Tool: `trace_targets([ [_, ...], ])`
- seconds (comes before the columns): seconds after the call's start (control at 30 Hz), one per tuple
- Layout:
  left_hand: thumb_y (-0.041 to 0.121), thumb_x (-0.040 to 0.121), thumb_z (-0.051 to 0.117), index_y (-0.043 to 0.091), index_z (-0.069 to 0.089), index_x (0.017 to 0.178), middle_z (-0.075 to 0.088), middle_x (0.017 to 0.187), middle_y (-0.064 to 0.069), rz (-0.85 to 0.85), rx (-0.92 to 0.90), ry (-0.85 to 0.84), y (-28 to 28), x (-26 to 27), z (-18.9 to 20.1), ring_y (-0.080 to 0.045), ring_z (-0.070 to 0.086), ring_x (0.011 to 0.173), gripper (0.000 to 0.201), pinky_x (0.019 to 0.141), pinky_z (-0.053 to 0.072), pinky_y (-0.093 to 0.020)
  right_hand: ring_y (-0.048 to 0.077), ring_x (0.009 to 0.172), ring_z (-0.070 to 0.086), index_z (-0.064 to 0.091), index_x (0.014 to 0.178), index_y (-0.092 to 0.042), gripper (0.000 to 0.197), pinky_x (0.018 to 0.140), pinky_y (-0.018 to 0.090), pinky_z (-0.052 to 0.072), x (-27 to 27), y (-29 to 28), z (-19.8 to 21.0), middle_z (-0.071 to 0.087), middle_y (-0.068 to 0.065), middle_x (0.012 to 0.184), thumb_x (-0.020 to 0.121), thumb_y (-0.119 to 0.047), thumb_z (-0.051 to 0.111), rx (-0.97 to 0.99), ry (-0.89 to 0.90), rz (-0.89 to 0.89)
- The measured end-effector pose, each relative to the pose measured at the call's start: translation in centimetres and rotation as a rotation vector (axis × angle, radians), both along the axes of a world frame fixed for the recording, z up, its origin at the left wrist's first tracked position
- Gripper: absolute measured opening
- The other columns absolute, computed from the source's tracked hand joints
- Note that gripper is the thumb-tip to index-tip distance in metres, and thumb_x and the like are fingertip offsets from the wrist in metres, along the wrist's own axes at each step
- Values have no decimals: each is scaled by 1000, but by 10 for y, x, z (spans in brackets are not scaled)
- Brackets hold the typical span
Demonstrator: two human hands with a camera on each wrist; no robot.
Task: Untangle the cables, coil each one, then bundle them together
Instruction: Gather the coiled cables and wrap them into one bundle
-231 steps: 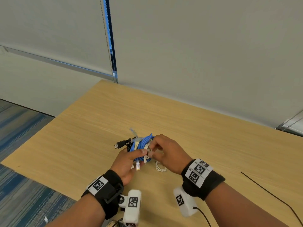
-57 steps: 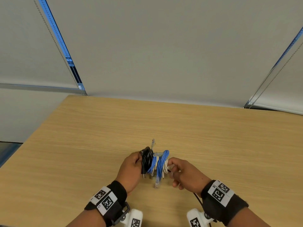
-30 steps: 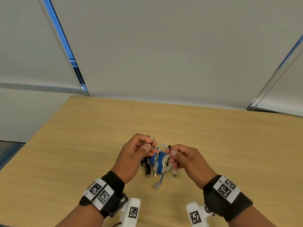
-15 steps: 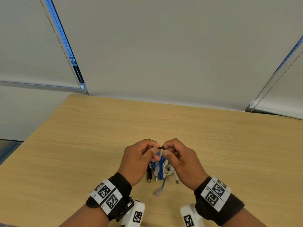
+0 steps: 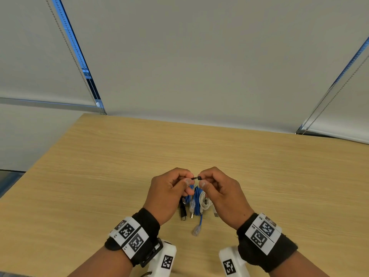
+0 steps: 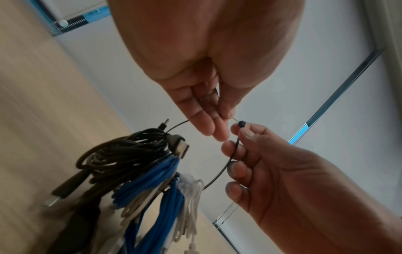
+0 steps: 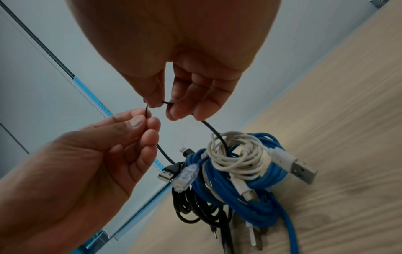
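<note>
Above the near middle of the light wooden table (image 5: 259,168), both hands are raised and meet fingertip to fingertip over a hanging bunch of cables. The left hand (image 5: 168,193) pinches one end of a thin black tie (image 6: 224,169) between thumb and forefinger, with the other fingers curled in; the right hand (image 5: 220,193) pinches the tie's other end, the one with a small black head, the same way, at 3 o'clock from the left fingertips and almost touching them. From the two pinches the tie drops in a loop that passes through the tops of three coils, which hang from it directly at 6 o'clock beneath the fingers. The coiled black USB cable (image 6: 121,151) is on the left-hand side, the coiled blue network cable (image 7: 245,194) with clear plastic plugs is in the middle, and the coiled white USB cable (image 7: 237,153) is on the right-hand side, all pressed together. Their lower loops and plugs reach down to the table; in the head view one blue tail with its clear plug trails toward 6 o'clock, between the two wrists. Grey roller blinds (image 5: 199,56) with bead chains hang beyond the table's far edge, at 12 o'clock.
</note>
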State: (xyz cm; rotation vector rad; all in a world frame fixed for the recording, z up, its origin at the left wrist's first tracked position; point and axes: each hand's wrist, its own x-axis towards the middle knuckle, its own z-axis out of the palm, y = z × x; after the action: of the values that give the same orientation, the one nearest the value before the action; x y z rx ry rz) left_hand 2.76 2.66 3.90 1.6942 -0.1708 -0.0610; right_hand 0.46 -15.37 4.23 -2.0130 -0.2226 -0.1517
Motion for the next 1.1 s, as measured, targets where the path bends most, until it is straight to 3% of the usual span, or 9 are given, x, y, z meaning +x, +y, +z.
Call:
trace_targets([
  [0.17, 2, 94, 64, 25, 75, 89, 76, 75, -5, -1, 5, -6, 0, -1, 0, -18, 74, 67, 25, 63, 57, -23, 17, 70, 62, 64, 96, -37, 18, 64, 41, 57, -1, 1, 3, 68, -7, 83, 98, -19, 61, 30, 26, 7],
  [0.3, 3, 95, 63, 25, 75, 89, 76, 76, -3, -13, 4, -3, -1, -2, 0, -19, 74, 68, 25, 64, 57, -23, 4, 65, 59, 66, 96, -37, 20, 59, 17, 47, 0, 1, 3, 67, -19, 78, 98, -17, 62, -18, -3, 35],
  [0.43, 3, 95, 63, 24, 74, 92, 77, 80, 0, -24, 21, -1, 0, -2, 0, -18, 75, 69, 25, 64, 57, -21, 0, 62, 56, 68, 94, -31, 16, 58, 12, 40, 2, 2, 3, 62, -25, 71, 97, -16, 63, -92, -1, 29],
  [0.5, 2, 95, 63, 28, 72, 97, 77, 84, 4, -43, 36, -8, -1, -3, -2, -16, 76, 72, 28, 66, 58, -21, 1, 64, 56, 70, 93, -28, 11, 61, 13, 39, 5, 2, 3, 63, -21, 74, 95, -18, 66, -168, -11, 16],
  [0.6, 5, 94, 66, 35, 70, 103, 77, 89, 12, -87, 71, -30, -2, -6, -3, -11, 76, 77, 31, 69, 58, -20, 7, 74, 58, 70, 92, -26, 3, 69, 27, 49, 8, 1, 3, 59, -9, 91, 92, -23, 69, -260, -7, -23],
  [0.7, 5, 93, 67, 33, 74, 97, 78, 85, 9, -69, 99, -58, -3, -5, -7, -9, 76, 76, 29, 69, 58, -20, 10, 75, 56, 62, 83, -26, 8, 69, 30, 50, 7, 3, 2, 55, -7, 87, 89, -25, 68, -293, 4, -24],
  [0.83, 5, 94, 66, 36, 75, 91, 76, 84, 12, -79, 169, -139, -2, -1, -10, -4, 73, 75, 32, 68, 58, -19, 11, 59, 48, 54, 65, -24, 31, 61, 35, 44, 10, 4, 4, 57, -1, 64, 87, -45, 55, -157, 209, 97],
  [1.0, 15, 92, 66, 32, 75, 92, 72, 84, 9, -105, 232, -201, 2, 2, -13, -11, 71, 76, 19, 72, 61, -33, 17, 54, 43, 58, 57, -22, 41, 59, 36, 40, 14, 5, 13, 50, -4, 53, 98, -27, 54, 24, 285, 107],
  [1.1, 19, 88, 73, 33, 74, 86, 60, 96, 19, -48, 354, -259, 6, 12, -19, -5, 61, 86, 14, 76, 48, -15, 22, 58, 40, 54, 55, -17, 35, 54, 33, 37, 13, 10, 31, 47, 4, 56, 88, -30, 55, 246, 255, 55],
])
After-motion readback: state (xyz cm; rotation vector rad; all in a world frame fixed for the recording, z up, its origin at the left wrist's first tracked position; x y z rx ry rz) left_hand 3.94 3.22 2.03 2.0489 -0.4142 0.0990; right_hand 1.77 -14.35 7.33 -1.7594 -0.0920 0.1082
